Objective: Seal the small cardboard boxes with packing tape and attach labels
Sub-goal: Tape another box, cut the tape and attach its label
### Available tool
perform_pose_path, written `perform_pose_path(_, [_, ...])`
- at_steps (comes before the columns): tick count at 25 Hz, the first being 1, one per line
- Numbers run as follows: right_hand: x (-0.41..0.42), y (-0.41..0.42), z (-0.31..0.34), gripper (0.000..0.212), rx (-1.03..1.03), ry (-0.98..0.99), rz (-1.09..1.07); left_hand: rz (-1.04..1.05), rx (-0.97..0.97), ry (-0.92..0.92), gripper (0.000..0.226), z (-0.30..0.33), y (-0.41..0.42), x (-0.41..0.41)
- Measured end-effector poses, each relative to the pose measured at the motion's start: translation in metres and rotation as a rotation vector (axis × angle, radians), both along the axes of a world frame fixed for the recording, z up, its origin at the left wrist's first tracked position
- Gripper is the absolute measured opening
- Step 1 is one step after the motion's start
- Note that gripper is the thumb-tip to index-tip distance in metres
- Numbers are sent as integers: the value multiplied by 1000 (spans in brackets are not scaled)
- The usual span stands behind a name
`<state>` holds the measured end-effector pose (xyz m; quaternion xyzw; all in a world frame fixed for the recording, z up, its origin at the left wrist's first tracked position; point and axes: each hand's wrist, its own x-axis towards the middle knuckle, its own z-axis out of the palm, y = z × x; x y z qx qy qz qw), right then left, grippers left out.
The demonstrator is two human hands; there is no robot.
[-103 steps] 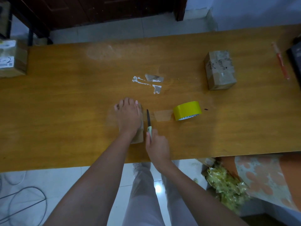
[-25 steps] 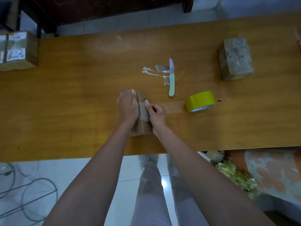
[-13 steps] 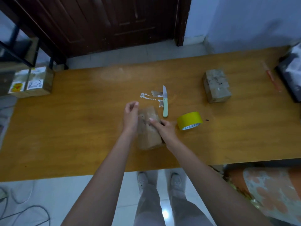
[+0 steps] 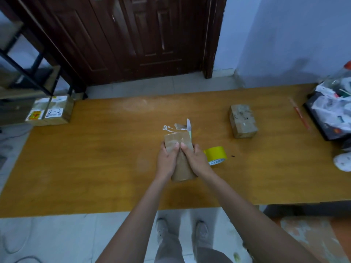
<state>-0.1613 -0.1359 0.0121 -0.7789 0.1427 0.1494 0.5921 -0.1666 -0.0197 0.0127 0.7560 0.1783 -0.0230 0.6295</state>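
Observation:
A small taped cardboard box (image 4: 178,139) is lifted off the wooden table (image 4: 95,149), tilted with one end up. My left hand (image 4: 167,160) grips its left side and my right hand (image 4: 195,158) grips its right side, both thumbs pressing on the near face. A yellow roll of packing tape (image 4: 216,154) lies just right of my right hand. A knife with a pale green handle (image 4: 189,127) lies behind the box, partly hidden by it. A second small box (image 4: 243,120) rests further right.
Torn label scraps (image 4: 171,128) lie beside the knife. Two labelled boxes (image 4: 51,111) sit at the table's far left corner. A red pen (image 4: 301,115) and a black tray of clutter (image 4: 332,111) occupy the right end. A dark door stands behind.
The knife was put down on the table. Both hands then took the box and raised it from lying flat to tilted up. The camera view lifted toward the door.

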Motion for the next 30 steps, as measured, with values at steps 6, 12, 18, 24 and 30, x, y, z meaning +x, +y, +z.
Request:
perform_pose_path(6, [-19,3,-12,41,-156,-124,14,29,33,-29,20,-13,-4,-15])
perform_pose_path(12, [-11,6,-6,48,-146,70,-5,-28,45,13,37,-16,4,-17])
perform_pose_path(18, [-13,17,-13,47,-225,-13,-3,-66,87,49,42,-29,11,-15])
perform_pose_path(24, [13,7,-8,57,-396,-69,195,72,48,179,44,-60,47,-10])
perform_pose_path(30, [44,-60,-19,52,-1190,-68,568,32,242,269,50,-82,75,-1])
